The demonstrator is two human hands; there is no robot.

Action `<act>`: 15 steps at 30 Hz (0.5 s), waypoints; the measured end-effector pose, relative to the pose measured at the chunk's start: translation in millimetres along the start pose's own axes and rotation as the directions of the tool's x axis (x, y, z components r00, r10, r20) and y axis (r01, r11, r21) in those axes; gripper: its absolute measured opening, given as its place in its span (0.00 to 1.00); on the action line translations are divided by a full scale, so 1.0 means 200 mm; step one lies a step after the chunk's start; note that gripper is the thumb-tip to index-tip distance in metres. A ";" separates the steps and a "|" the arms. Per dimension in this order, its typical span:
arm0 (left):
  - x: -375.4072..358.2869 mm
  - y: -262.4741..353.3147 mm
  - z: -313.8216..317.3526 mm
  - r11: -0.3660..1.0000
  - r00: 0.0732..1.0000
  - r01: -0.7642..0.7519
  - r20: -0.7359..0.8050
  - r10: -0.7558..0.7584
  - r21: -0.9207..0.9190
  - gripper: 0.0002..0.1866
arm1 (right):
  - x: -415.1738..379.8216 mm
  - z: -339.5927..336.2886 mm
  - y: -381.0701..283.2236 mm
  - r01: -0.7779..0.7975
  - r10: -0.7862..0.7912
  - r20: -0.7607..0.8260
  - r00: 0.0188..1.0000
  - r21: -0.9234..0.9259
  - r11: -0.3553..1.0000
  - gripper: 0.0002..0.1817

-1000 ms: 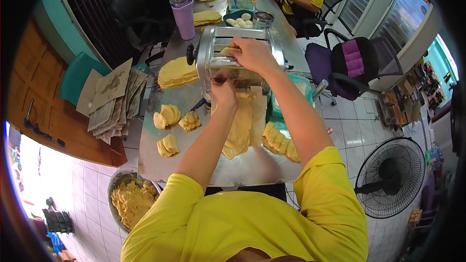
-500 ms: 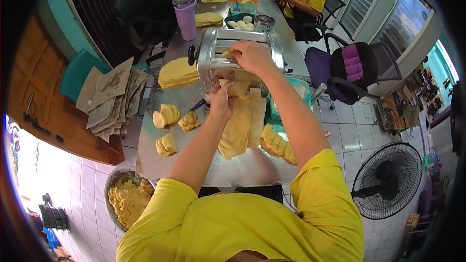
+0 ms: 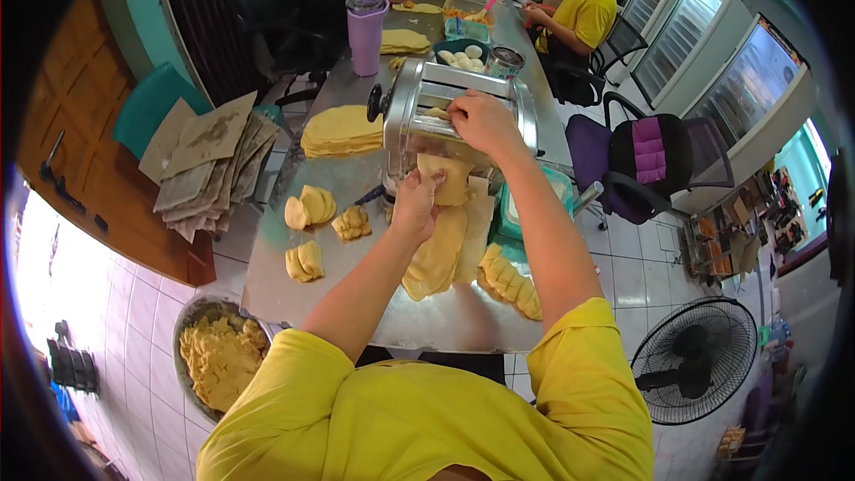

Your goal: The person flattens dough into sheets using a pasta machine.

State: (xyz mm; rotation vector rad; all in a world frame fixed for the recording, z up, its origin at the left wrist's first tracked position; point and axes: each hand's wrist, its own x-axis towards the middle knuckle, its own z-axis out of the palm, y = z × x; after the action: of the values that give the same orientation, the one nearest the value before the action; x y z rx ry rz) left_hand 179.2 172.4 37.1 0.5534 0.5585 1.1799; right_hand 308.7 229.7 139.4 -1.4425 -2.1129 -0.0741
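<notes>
Dough [image 3: 452,183] is looking light, soft and apt to tear, so it is probably calling for a gentle hold along its edge; the left hand [image 3: 417,207] is pinching its left side between almost closed thumb and fingers, most of the piece spreading to their right, just in front of the machine [image 3: 443,140]. Farther up, the right hand [image 3: 485,125] is resting curled fingers at the machine's top beside a strip [image 3: 436,113], though whether they are gripping it cannot be told. Farther out, a stack [image 3: 343,132] is sitting on the worktop [image 3: 283,289], left of the machine.
</notes>
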 end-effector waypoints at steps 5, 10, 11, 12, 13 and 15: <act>-0.09 0.06 0.06 0.999 0.999 0.032 0.010 -0.032 0.008 0.13 | -0.03 -0.04 -0.07 -0.010 0.010 -0.060 0.998 0.004 1.000 0.12; -0.15 0.05 0.06 1.000 1.000 0.018 0.021 -0.018 0.012 0.14 | -0.02 -0.01 -0.06 0.036 -0.039 -0.023 0.999 -0.105 0.994 0.17; -0.16 0.05 0.06 0.999 0.999 0.033 0.016 -0.033 0.013 0.14 | -0.02 0.00 -0.05 0.068 -0.075 -0.048 0.996 -0.131 0.989 0.18; -0.17 0.05 0.06 0.999 0.999 0.031 0.015 -0.031 0.018 0.13 | -0.02 0.00 -0.05 0.075 -0.084 -0.064 0.994 -0.128 0.989 0.17; -0.17 0.06 0.06 0.999 0.999 0.026 0.018 -0.027 0.025 0.13 | -0.02 0.00 -0.04 0.066 -0.075 -0.061 0.995 -0.128 0.990 0.17; -0.21 0.05 0.07 0.999 0.999 0.025 0.021 -0.026 0.038 0.14 | -0.04 -0.02 -0.03 -0.033 0.035 -0.060 0.998 0.049 0.998 0.16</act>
State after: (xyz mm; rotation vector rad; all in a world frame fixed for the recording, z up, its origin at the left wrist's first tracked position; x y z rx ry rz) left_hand 169.5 134.4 59.3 0.5893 0.5695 1.1404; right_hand 307.7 219.7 140.6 -1.4297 -2.0274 -0.0524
